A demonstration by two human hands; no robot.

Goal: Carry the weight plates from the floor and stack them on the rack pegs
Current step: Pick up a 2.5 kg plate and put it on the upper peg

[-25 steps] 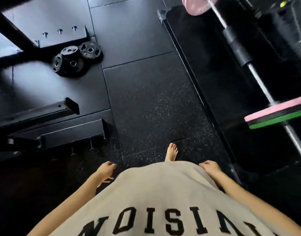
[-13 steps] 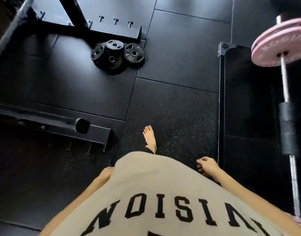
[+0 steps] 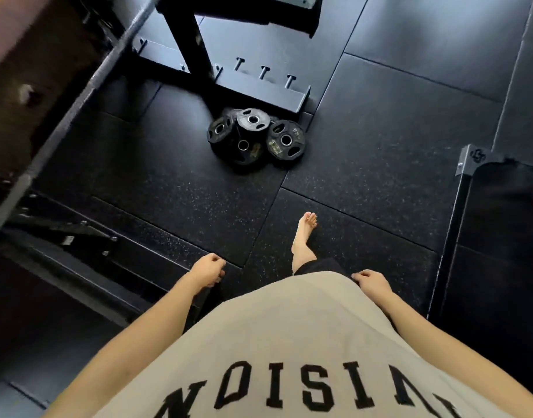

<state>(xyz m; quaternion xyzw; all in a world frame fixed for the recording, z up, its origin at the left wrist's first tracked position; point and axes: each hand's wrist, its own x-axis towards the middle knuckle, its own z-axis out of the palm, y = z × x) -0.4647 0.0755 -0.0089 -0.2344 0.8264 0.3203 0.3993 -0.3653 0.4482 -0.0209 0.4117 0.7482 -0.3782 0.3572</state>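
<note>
A beige shirt (image 3: 289, 342) lettered "NOISI", seen upside down, hangs between left hand (image 3: 209, 271) and right hand (image 3: 372, 282), fingers loosely curled, holding nothing. Beyond, black weight plates (image 3: 254, 135) lie on the floor, labels seemingly illegible, just before the rack pegs (image 3: 263, 72).

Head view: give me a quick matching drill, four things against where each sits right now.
Things:
1. weight plates
2. rack pegs
3. left hand
4. bare foot

Places:
A. hanging idle beside the shirt
B. stepping forward on the mat
C. piled on the floor
D. on the rack base, bare

Pairs: 1-C, 2-D, 3-A, 4-B
</note>
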